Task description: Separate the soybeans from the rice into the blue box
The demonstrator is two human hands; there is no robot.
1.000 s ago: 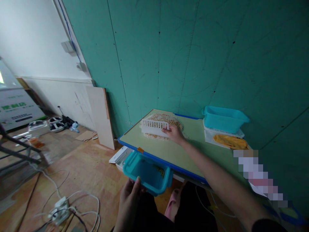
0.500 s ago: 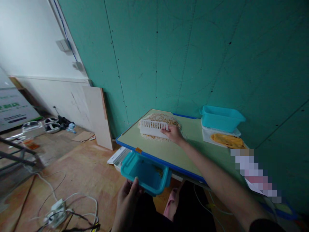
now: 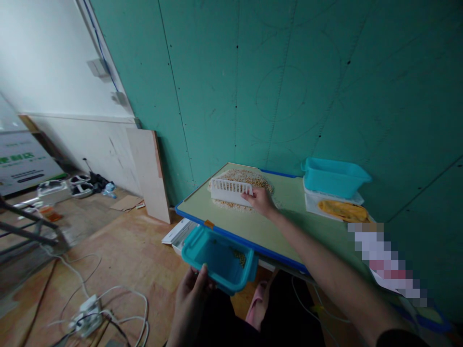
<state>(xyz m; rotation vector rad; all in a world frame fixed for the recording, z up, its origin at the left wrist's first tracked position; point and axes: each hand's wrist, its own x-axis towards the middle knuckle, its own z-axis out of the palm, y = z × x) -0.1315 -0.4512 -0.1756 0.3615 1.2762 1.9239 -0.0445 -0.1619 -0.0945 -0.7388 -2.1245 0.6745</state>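
Note:
My right hand (image 3: pixel 261 200) pinches the right end of a white slotted plastic divider (image 3: pixel 229 193), which stands on edge on the table. Behind and around its lower edge spreads a pile of pale grains mixed with yellowish beans (image 3: pixel 249 176). Below the table's front edge, my left hand (image 3: pixel 195 286) grips the near rim of a turquoise plastic bin (image 3: pixel 217 255), thumb over the edge. Some greenish beans (image 3: pixel 238 257) lie at the bin's right end. The fingers under the rim are mostly hidden.
On the table (image 3: pixel 289 231) at the right sits another turquoise bin (image 3: pixel 334 177) on a white tray, with a yellow cloth-like item (image 3: pixel 343 210) beside it. A green wall (image 3: pixel 282 96) rises behind. A power strip (image 3: pixel 87 315) with cables lies on the floor at left.
The view has shifted slightly. Both hands keep their holds, and the divider and bin stay nearly in place; slightly more beans show in the held bin.

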